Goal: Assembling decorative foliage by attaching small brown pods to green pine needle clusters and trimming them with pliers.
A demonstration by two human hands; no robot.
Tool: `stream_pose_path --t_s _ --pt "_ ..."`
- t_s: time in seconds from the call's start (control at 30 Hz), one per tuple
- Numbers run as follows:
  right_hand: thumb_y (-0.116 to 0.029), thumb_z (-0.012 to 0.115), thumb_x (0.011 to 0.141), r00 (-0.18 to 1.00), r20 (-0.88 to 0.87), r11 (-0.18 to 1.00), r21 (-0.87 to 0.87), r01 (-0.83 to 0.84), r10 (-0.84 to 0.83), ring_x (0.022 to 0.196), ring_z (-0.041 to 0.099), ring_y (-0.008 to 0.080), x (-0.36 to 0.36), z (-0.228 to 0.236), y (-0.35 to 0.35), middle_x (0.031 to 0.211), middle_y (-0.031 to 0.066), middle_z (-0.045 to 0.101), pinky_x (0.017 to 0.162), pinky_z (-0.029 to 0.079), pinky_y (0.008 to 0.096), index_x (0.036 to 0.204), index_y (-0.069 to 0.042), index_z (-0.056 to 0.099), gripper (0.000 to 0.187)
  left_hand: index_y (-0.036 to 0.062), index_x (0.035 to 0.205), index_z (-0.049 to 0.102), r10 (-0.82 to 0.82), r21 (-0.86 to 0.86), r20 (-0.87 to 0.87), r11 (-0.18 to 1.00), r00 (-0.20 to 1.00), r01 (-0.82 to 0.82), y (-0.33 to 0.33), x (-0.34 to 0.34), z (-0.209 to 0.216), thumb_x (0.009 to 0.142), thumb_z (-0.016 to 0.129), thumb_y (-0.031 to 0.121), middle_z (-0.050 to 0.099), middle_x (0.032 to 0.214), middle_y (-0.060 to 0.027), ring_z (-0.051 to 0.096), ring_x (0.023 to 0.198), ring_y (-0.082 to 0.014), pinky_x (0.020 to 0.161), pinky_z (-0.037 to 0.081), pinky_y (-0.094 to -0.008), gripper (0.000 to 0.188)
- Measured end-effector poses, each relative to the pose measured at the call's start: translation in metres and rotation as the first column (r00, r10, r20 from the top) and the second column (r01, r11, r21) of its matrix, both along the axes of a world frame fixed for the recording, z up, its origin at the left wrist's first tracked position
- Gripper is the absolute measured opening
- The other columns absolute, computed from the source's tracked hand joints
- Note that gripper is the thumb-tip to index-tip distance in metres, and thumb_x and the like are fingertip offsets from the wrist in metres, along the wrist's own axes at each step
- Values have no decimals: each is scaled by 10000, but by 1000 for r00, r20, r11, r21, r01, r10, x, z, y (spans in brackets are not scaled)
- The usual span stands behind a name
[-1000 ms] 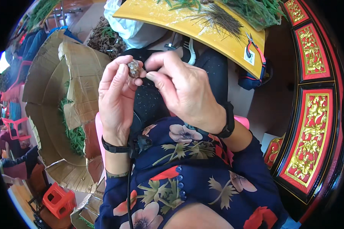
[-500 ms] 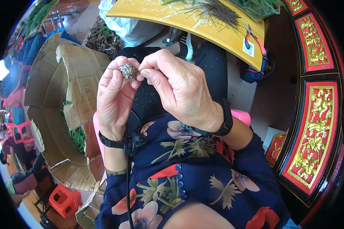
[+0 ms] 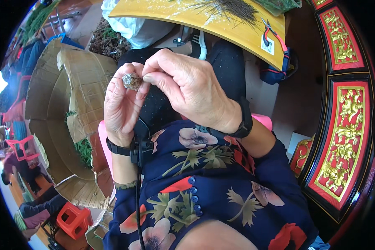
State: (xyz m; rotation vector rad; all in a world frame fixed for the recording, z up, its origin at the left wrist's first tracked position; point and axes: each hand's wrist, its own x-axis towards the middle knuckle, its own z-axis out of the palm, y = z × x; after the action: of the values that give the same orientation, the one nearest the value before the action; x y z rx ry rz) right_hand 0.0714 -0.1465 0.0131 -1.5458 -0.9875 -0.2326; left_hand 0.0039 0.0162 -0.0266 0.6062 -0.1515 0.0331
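A small pine cone [image 3: 131, 81] with whitish, frosted-looking scales is held up over my lap. The fingertips of my left hand [image 3: 121, 106] are closed around it. Close beside the cone, my right hand [image 3: 196, 89] pinches thumb against forefinger on a thin dark wire, most of it hidden by the fingers. A fine strand of it also sticks out on the cone's left side. Both hands nearly touch at the cone.
Ahead stands a yellow table [image 3: 179, 16] with a bundle of thin dark wires [image 3: 233, 10] and red-handled pliers [image 3: 275, 35]. To my left is an open cardboard box [image 3: 87, 83] with green sprigs inside. A red stool [image 3: 73, 221] and carved red-gold panels [image 3: 341, 137] flank me.
Both hands and the pine cone have shifted slightly left in the picture, along with much of the scene. The cone has turned a little between the fingers; the right hand keeps its pinch.
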Motion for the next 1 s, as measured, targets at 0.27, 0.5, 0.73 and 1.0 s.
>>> stream_pose_path --t_s 0.27,0.5,0.73,1.0 --pt "6 610 846 971 -200 991 -2 -131 128 667 650 173 4 -6 -1 731 80 633 585 489 255 858 -14 575 41 2 1136 532 129 71 -7 989 992 -128 -7 0 -7 921 583 271 523 1118 -122 533 884 -189 753 459 -269 349" --pt "0 620 840 995 -62 996 -15 -84 83 657 657 157 12 -3 -4 709 81 637 579 496 241 861 -11 598 32 15 1061 552 -9 243 90 970 996 -14 -5 1 -5 915 586 309 530 1046 -120 488 742 -154 651 389 -226 330" --pt "7 622 829 998 -6 994 -88 -59 58 651 660 164 15 -3 -9 703 90 639 570 500 241 837 -12 602 29 24 1081 544 -28 261 39 965 999 17 -6 2 -7 927 570 283 544 1029 -129 491 747 -151 654 396 -229 303" --pt "18 604 833 997 -54 992 -113 -62 56 646 664 151 12 -4 -10 700 86 647 569 505 236 836 -4 601 23 31 1123 524 -33 143 23 989 999 29 -13 3 -14 946 541 237 568 1030 -130 514 800 -153 696 428 -238 272"
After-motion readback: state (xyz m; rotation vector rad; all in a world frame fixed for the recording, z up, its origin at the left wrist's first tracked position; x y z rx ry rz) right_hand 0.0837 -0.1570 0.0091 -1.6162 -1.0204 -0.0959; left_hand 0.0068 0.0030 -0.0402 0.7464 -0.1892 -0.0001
